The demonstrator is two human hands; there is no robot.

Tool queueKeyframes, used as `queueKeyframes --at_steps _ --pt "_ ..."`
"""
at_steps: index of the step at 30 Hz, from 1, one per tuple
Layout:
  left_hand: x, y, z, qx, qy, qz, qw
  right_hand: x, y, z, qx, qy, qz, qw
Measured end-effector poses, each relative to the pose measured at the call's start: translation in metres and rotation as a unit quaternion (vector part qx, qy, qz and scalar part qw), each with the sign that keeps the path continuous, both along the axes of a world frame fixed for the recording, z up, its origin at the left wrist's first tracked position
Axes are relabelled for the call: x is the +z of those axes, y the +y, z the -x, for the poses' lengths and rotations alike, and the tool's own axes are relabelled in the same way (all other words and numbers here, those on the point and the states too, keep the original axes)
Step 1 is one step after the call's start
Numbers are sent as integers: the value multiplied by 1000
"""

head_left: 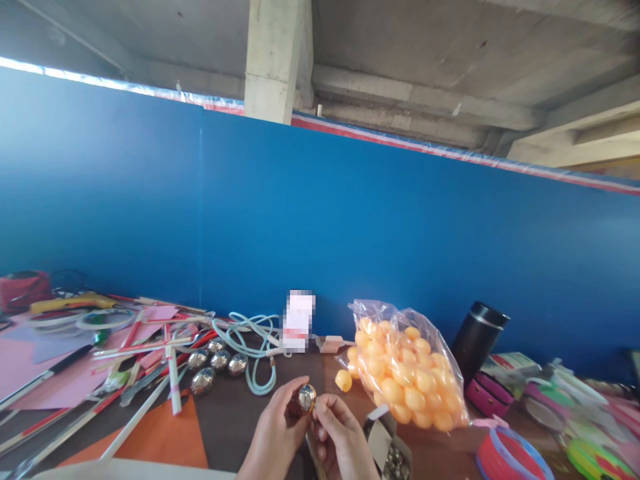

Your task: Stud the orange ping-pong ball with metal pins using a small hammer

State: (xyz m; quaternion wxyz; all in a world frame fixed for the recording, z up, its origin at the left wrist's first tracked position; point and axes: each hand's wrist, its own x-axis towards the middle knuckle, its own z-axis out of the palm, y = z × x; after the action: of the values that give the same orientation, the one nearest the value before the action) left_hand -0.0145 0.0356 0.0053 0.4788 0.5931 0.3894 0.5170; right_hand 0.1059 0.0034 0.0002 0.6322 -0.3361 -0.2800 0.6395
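Observation:
At the bottom centre, my left hand (280,430) is closed around a shiny silver ball (307,398), with thumb and fingers on its sides. My right hand (340,433) touches the ball's right side, its thumb and index finger pinched together; whatever is between them is too small to make out. Several more silver balls (220,361) lie to the left on the dark table (235,427). Just right of my right hand stands a small open box (380,443) with shiny metal pieces inside. Behind it sits a clear plastic bag of orange balls (410,373), beside one loose orange ball (343,381).
A pale blue cord (260,373) and a blurred upright card (299,321) are behind my hands. Sticks and coloured paper (165,433) cover the left. A black bottle (479,340), a magenta pouch (490,395) and tape rolls (513,457) lie right. A blue partition (320,220) stands behind.

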Motion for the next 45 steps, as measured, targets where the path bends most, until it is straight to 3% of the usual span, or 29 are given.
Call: queueKeyframes --at_steps 25,37,45 --pt "6 -5 0 11 59 -33 998 -6 -1 0 2 -27 -18 999" --pt "4 -4 2 -7 76 -41 996 3 -6 1 -3 -24 -3 1000" --pt "6 -5 1 5 85 -38 996 11 -8 7 2 34 -3 999"
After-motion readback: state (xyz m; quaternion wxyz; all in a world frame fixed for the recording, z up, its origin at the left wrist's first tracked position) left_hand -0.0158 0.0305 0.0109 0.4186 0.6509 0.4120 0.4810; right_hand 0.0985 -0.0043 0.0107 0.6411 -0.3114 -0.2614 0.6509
